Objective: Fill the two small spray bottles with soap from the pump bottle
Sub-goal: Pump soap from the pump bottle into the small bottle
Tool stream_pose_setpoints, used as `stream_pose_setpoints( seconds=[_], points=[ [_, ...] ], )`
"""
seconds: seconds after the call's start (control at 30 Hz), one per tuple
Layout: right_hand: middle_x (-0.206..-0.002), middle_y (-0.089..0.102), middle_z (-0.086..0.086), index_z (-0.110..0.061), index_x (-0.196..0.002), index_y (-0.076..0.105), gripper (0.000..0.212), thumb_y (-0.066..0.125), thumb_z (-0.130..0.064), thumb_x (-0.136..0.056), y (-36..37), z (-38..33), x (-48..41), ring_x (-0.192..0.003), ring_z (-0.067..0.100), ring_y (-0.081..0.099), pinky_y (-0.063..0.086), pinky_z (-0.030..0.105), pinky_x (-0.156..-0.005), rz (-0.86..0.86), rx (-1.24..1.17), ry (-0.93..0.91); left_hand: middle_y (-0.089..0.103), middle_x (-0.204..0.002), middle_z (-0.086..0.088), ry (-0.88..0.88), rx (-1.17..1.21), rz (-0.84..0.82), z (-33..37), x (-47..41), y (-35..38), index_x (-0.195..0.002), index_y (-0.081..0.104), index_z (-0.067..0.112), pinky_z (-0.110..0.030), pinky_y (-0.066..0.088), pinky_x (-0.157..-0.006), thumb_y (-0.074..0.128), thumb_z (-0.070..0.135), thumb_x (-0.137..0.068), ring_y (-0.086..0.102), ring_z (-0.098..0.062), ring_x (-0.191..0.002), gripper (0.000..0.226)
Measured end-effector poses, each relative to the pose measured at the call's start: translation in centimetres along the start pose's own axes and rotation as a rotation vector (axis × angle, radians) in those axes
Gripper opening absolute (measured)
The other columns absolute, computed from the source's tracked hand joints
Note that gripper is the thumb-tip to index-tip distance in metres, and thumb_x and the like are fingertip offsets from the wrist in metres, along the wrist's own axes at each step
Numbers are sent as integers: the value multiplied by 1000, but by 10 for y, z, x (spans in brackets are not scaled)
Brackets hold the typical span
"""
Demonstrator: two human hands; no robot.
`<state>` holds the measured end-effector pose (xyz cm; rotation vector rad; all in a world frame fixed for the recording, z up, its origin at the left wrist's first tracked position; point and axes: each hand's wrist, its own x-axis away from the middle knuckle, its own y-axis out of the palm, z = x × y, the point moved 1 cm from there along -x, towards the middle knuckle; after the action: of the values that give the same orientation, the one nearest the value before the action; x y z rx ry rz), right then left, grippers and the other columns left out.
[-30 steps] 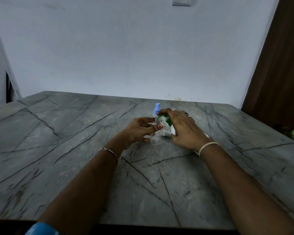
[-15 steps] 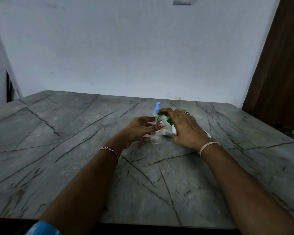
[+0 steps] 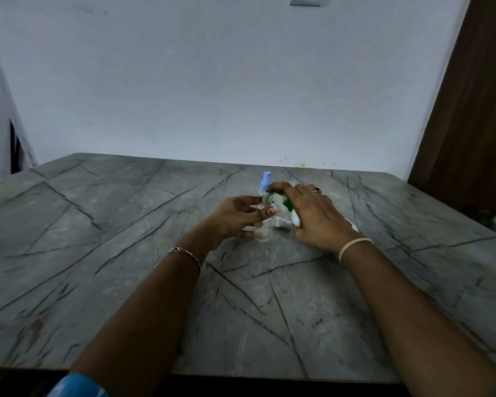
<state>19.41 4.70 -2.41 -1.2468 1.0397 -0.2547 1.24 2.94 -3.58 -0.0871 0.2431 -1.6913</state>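
A flat tabletop (image 3: 126, 253) of grey, stone-like surface crossed by thin dark veins is seen, and near its far middle the task's things are gathered. A small clear spray bottle (image 3: 263, 232), round, transparent and uncapped with a ribbed neck, is stood upright and is pinched near the neck between the thumb and curled fingers of the left hand (image 3: 235, 216). Just to its right the pump bottle (image 3: 288, 204), white-bodied with a glossy green pump head, is gripped by the right hand (image 3: 312, 216), whose fingers are curled over the pump; the green spout is held right at the clear bottle's open neck. A small white piece (image 3: 280, 223) is seen between the two hands, but what it is cannot be told. Just behind the hands a second spray bottle (image 3: 266, 180) is stood, topped by a pale blue cap. A thin bracelet (image 3: 184, 251) is worn on the left wrist and a pale band (image 3: 352, 245) on the right.
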Motion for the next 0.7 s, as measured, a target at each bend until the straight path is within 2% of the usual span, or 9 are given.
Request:
stream_pose_setpoints(
  seconds=[0.2, 0.33, 0.43, 0.6, 0.7],
  points=[
    [-102, 50, 2, -38, -143, 27, 76, 67, -21, -80, 1, -2, -1, -99, 23, 47, 42, 40, -85, 16, 3, -2, 69, -113, -9, 14, 10, 6, -1, 1, 0, -97, 61, 34, -27, 55, -74, 70, 30, -84, 64, -17, -97, 16],
    [-96, 46, 0, -42, -147, 19, 83, 64, -18, -81, 0, 0, 3, -93, 20, 43, 43, 38, -81, 1, 39, -7, 69, -105, -1, 25, 3, 4, -2, -1, 0, -105, 60, 31, -24, 56, -71, 69, 32, -85, 65, -14, -94, 23],
    [-95, 47, 0, -42, -146, 22, 80, 63, -18, -81, 0, 0, 3, -93, 20, 44, 43, 38, -82, -3, 14, -9, 70, -99, 2, 46, 14, 20, -4, -2, 1, -100, 59, 34, -22, 56, -68, 71, 31, -83, 66, -11, -89, 20],
    [-99, 49, 1, -38, -141, 28, 74, 64, -16, -79, 0, -3, 0, -97, 22, 47, 42, 40, -85, 4, -23, 5, 71, -104, -4, 60, 14, 39, -8, -4, 1, -122, 60, 19, -21, 56, -64, 74, 28, -80, 67, -9, -86, 45],
    [-100, 49, 0, -36, -140, 30, 74, 66, -15, -79, 1, -4, -2, -98, 22, 48, 42, 40, -85, 14, -19, 2, 71, -103, -4, 45, 23, 42, -9, -6, 1, -128, 57, 15, -20, 54, -60, 75, 29, -79, 67, -9, -85, 54]
  ],
)
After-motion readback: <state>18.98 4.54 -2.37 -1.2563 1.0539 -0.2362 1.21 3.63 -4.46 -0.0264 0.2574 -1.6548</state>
